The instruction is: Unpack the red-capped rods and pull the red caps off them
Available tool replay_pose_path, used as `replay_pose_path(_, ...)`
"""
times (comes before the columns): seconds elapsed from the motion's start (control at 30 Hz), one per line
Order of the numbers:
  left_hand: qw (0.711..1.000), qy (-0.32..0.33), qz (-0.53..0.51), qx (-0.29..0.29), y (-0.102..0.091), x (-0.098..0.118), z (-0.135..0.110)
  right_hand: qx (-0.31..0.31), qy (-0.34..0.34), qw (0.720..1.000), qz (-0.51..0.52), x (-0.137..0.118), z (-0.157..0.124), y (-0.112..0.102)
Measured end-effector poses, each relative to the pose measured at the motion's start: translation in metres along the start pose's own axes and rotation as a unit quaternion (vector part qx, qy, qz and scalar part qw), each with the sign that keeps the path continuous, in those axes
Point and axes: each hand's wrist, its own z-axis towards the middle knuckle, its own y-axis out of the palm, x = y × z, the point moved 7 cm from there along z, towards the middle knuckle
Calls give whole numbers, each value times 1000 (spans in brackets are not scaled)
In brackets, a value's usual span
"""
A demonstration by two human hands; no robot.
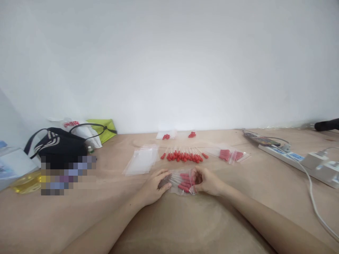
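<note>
A small clear zip bag (182,181) holding several red-capped droppers lies on the tan table (185,225) between my hands. My left hand (155,185) rests on the bag's left end, fingers pressed down on it. Gripping the right, open end of the bag is my right hand (208,180), with its fingers curled round the edge. Just beyond, a row of loose red-capped droppers (184,155) lies on the table. Left of that row sits a stack of empty clear bags (141,160), and to its right a filled bag (230,155).
A black bag (59,146), a white plastic bag and a green bag (104,128) stand at the back left. On the right are a white power strip (299,160) with cables and a phone (261,140). A few red caps (192,134) lie near the wall.
</note>
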Motion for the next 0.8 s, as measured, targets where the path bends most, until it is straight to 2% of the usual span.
replay_pose_path(0.2, 1000, 5, -7, 4, -2, 2, 0, 4, 1, 1000, -15, -6, 0, -1)
replay_pose_path(0.37, 1000, 5, -12, 1, -1, 0, 1, -34, 4, 997, -67, -12, -2, 4)
replay_pose_path(0.63, 1000, -4, -19, -8, -1, -1, 0, 21, -46, 989, -140, -22, -6, 3)
replay_pose_path(0.8, 1000, -1, -28, -14, 0, -1, 0, -11, -36, 984, -172, -27, -7, 0)
